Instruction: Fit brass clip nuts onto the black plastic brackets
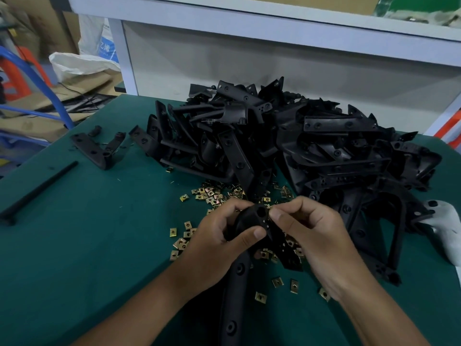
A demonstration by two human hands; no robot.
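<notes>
At the near centre of the green worktop, the left hand grips a black plastic bracket by its upper end, thumb across its face. The right hand has its fingertips curled in a pinch at the bracket's top edge; whether a clip nut lies between them cannot be told. Risk: a nut pushed on askew may jam or spring off into the loose brass clip nuts scattered beneath and beside both hands, where it would be lost among the rest. The heap of brackets stands just behind, crowding the working space; one separate bracket and a black rod lie well to the left.
</notes>
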